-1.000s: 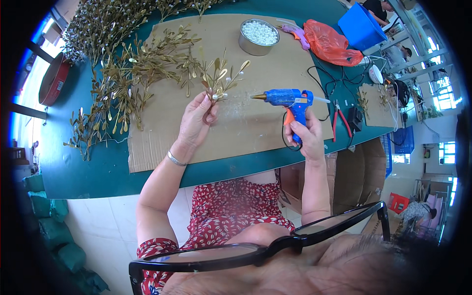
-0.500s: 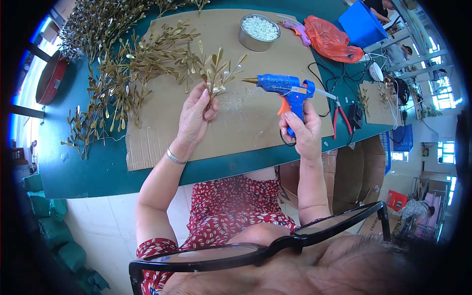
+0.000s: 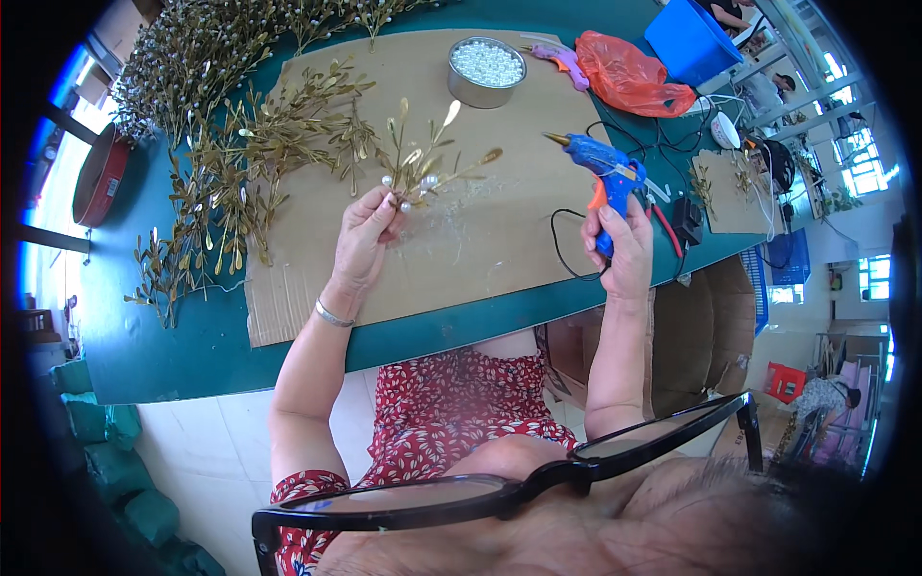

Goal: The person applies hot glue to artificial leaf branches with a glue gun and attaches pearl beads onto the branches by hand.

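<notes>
Between the fingertips of my left hand is the stem of a gold artificial leaf spray, raised over the cardboard sheet. White pearl beads sit on it close to my fingers. My right hand is wrapped round the handle of a blue hot glue gun with an orange trigger. Its brass nozzle points up and to the left, well apart from the spray. Beyond both hands, a round tin of white pearl beads stands on the cardboard.
Gold leaf sprays lie in a pile at left, and beaded ones are heaped behind. A red round tray is at the far left. At right are red-handled pliers, a pink glue gun, a red plastic bag, a blue bin and black cords.
My right hand has moved right with the glue gun, tilting its nozzle upward and away from the spray. The spray has turned in my left hand, which has shifted slightly left.
</notes>
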### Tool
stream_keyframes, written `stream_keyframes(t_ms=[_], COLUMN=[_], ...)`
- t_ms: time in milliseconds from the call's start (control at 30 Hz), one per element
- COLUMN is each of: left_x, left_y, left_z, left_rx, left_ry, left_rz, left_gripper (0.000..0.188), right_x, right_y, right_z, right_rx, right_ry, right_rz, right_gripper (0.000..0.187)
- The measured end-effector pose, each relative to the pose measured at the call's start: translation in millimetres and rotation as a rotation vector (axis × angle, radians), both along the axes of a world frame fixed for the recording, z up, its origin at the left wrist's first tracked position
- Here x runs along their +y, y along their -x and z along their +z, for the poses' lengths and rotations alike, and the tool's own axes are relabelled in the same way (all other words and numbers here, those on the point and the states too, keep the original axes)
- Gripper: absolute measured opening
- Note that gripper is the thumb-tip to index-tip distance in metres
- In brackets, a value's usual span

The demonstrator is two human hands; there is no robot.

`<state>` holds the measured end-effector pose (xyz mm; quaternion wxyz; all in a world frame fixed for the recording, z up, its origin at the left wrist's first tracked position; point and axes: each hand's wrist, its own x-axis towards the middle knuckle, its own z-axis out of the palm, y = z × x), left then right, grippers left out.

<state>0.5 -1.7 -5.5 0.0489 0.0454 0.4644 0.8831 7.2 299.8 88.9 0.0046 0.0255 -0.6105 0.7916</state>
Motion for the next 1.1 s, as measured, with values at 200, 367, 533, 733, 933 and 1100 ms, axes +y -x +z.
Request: stream_keyframes(t_ms=[200, 367, 533, 733, 933, 1100], left_x=[5.5, 8.0, 6.2, 7.3, 7.2, 9.0], left_y=[-6.8, -6.7, -6.2, -7.0, -6.2, -5.7], left_z=[8.6, 9.9, 3.5, 5.6, 0.7, 1.3], left_rx=[-0.002, 0.005, 0.060, 0.058, 0.094, 0.105], left_ry=[0.147, 0.227, 0.399, 0.417, 0.458, 0.450], left_rz=[0.020, 0.009, 0.012, -0.002, 0.023, 0.040], left_gripper=[0.020, 0.022, 0.023, 0.025, 0.025, 0.024], right_x=[-23.7, -27.1, -29.4, -33.6, -32.4, -31.3], right_y=[-3.9, -1.9, -3.2, -5.2, -4.3, -5.4], right_z=[7.2, 6.8, 4.5, 5.1, 0.6, 1.7], right_rx=[-0.029, 0.017, 0.009, -0.009, -0.007, -0.009], right_ry=[-0.060, -0.199, -0.311, -0.309, -0.327, -0.336], right_rz=[0.186, 0.203, 0.233, 0.222, 0.204, 0.214], right_gripper=[0.032, 0.034, 0.033, 0.031, 0.030, 0.030])
